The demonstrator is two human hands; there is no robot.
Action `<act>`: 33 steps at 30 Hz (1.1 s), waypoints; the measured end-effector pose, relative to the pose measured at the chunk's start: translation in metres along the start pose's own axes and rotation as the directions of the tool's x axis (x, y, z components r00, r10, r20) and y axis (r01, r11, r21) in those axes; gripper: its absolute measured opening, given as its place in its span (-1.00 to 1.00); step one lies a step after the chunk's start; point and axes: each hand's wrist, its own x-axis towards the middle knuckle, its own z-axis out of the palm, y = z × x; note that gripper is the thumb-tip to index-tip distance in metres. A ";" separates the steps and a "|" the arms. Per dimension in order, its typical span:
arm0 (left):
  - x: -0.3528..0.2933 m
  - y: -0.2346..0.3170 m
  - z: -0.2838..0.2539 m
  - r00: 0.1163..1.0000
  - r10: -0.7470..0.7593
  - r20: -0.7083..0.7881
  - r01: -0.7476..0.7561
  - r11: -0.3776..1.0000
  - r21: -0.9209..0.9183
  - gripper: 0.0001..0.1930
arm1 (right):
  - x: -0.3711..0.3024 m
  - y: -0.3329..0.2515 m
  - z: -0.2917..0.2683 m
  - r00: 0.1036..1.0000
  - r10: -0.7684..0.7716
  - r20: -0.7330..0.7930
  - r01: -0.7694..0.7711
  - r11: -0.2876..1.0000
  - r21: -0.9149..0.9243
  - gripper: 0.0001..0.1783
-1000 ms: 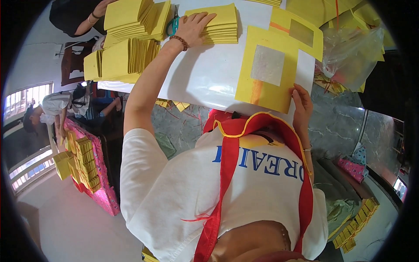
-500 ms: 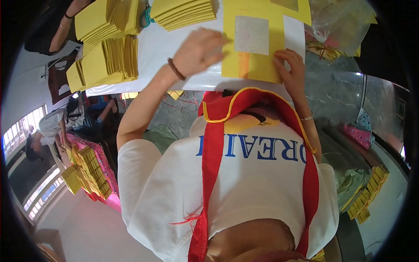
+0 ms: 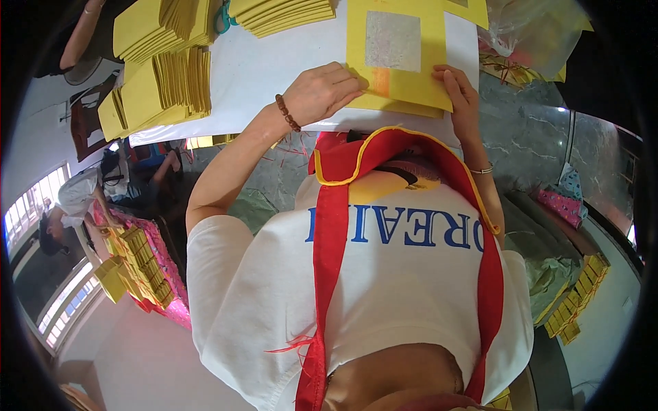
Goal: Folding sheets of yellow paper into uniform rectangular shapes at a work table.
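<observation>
Head view: the left hand (image 3: 325,89) has its fingers drawn together at the near-left edge of a yellow sheet (image 3: 430,85), seemingly pinching it. The right hand (image 3: 460,96) holds the opposite edge, thumb uppermost. The sheet lies at the near edge of the white table (image 3: 274,75), in front of the person; it carries a silvery panel (image 3: 393,41) with an orange strip (image 3: 381,82) just below (on the person's side). Another yellow layer (image 3: 415,109) peeks out beneath its near edge. A beaded bracelet (image 3: 288,113) circles the left wrist, a thin bangle (image 3: 482,170) the right. Beyond the left hand, a yellow stack (image 3: 281,15) sits beside teal scissors (image 3: 221,19). Right of the table is a clear bag (image 3: 541,38). At far left, another person (image 3: 77,193) bends over yellow bundles (image 3: 144,264).
</observation>
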 end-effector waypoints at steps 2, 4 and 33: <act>-0.001 -0.003 0.001 0.997 -0.078 -0.015 0.076 0.992 -0.105 -0.85 | -0.001 0.000 0.000 1.000 0.017 0.006 -0.017 0.999 0.041 -0.69; 0.001 -0.004 0.001 0.995 -0.098 -0.019 0.095 0.988 -0.125 -0.86 | 0.001 0.001 -0.003 0.998 -0.053 0.030 0.052 0.998 0.030 -0.65; -0.009 0.003 0.014 0.997 0.073 0.022 -0.073 0.997 -0.004 -0.75 | 0.002 0.006 -0.004 1.000 -0.007 0.028 0.004 0.995 0.099 -0.53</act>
